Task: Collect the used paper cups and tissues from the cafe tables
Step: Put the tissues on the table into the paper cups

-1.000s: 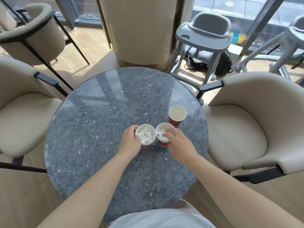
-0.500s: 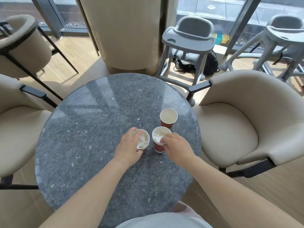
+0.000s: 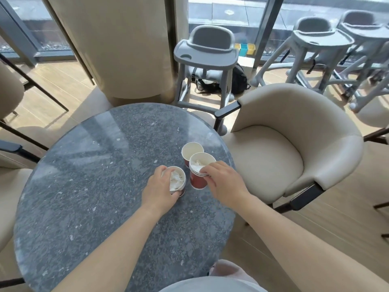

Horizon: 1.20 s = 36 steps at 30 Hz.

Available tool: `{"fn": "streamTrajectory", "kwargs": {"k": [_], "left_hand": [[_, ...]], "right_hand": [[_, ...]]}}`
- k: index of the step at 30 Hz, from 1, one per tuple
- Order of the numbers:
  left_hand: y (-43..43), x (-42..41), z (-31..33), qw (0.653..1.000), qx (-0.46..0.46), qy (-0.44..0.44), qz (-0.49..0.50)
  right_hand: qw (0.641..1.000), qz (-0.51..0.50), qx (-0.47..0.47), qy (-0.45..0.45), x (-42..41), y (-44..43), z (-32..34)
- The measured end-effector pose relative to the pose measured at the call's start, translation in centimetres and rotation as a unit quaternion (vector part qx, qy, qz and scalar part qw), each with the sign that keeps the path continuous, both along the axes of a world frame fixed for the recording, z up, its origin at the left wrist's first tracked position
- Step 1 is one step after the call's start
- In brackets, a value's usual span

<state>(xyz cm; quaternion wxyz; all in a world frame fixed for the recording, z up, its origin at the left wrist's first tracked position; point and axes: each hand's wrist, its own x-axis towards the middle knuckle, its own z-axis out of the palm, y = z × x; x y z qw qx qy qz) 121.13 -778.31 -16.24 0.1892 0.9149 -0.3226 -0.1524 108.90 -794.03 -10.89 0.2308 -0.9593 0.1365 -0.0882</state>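
Toward three o'clock on the desk [image 3: 94,186], the left hand [image 3: 160,188] wraps a tissue-stuffed cup [image 3: 176,180]. The right hand [image 3: 223,182] pinches the rim of a cup stack [image 3: 197,180], with an empty cup [image 3: 192,150] just beside at eleven o'clock. Light, thin paper likely crushes easily, so I'd grip near the stiffer rim.

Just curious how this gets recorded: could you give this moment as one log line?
left hand grips tissue cup | right hand pinches cup stack | empty cup behind stack, unheld

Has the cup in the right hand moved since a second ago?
Yes. The right cup has shifted toward the empty cup, now overlapping it in view.
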Motion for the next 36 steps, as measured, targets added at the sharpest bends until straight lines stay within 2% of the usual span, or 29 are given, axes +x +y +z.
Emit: {"fn": "streamTrajectory", "kwargs": {"k": [7,13,18,29,33,36], "left_hand": [[-1.2,0.4,0.5,1.000,0.003,-0.005,0.015],[-1.7,1.4,0.9,1.000,0.010,-0.007,0.029],[-1.8,1.6,0.5,0.999,0.031,-0.005,0.032],[-3.2,2.4,-0.4,0.997,0.059,-0.009,0.042],[-3.5,2.3,-0.2,0.994,0.093,-0.040,0.036],[-3.5,2.0,0.2,0.993,0.086,-0.079,0.029]], "right_hand": [[0.986,-0.040,-0.041,-0.156,1.1,-2.9,3.1],[0.980,-0.026,-0.041,-0.191,3.5,-4.9,3.5],[0.986,0.028,-0.030,-0.159,5.4,-4.9,1.9],[0.993,0.113,-0.004,0.031,6.5,-6.6,-2.9],[0.987,0.145,-0.001,0.072,7.1,-7.0,-4.1],[0.982,0.169,-0.010,0.086,7.4,-7.0,-4.7]]}}
